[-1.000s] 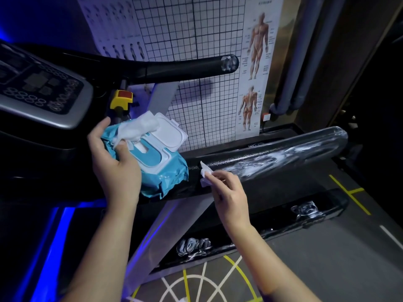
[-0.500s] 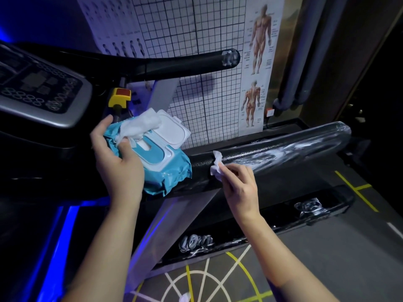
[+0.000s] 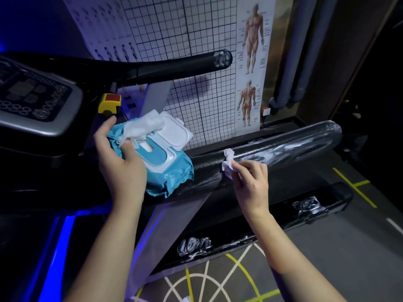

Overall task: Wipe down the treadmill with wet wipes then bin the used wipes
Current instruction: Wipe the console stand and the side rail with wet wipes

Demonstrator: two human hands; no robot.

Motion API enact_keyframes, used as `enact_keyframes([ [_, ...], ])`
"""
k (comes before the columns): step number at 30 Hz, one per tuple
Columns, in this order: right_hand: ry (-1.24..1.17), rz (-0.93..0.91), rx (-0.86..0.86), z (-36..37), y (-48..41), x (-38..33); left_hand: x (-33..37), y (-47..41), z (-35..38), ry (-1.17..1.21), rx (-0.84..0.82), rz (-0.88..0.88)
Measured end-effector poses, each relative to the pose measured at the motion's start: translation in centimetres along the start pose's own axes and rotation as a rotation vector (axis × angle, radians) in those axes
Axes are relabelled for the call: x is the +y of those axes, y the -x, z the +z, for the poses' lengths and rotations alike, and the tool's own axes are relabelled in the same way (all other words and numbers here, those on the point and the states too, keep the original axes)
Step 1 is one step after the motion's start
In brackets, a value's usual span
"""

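My left hand (image 3: pixel 118 162) grips a blue pack of wet wipes (image 3: pixel 165 168) that rests on the treadmill's right handrail (image 3: pixel 283 149). Its white lid stands open, and a fresh wipe (image 3: pixel 141 127) sticks out of the pack, pinned under my left thumb. My right hand (image 3: pixel 250 182) pinches a crumpled white wipe (image 3: pixel 227 163) against the black handrail, just right of the pack. Wet streaks shine along the rail to the right.
The treadmill console (image 3: pixel 37 101) with a yellow and red safety key (image 3: pixel 109 103) sits at the left. An upper black handlebar (image 3: pixel 174 66) crosses above. A grid chart and anatomy poster (image 3: pixel 250 62) cover the wall behind. The side rail (image 3: pixel 261 223) lies below, over marked floor.
My right hand has lifted the wipe slightly along the handrail, and the wipe has bunched up more. The left hand keeps its hold on the pack.
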State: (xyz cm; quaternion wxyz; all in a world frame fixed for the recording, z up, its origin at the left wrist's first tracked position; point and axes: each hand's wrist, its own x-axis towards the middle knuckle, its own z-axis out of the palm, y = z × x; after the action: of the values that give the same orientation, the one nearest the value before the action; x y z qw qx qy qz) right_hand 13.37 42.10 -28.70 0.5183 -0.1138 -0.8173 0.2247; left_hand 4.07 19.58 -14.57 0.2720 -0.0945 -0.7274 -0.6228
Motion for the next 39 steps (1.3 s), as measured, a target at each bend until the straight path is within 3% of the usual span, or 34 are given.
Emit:
enact_keyframes([
  [15,0.083,0.034,0.067,-2.5,-1.8,4.8,1.0,0.8,6.5,0.045,-0.080,0.059],
  [34,0.179,0.175,0.033,-9.9,-7.4,19.1,3.0,4.4,17.7,0.083,-0.099,0.035],
  [39,0.182,0.303,0.016,-11.1,-8.2,21.5,3.7,5.5,19.3,0.073,-0.099,0.047],
])
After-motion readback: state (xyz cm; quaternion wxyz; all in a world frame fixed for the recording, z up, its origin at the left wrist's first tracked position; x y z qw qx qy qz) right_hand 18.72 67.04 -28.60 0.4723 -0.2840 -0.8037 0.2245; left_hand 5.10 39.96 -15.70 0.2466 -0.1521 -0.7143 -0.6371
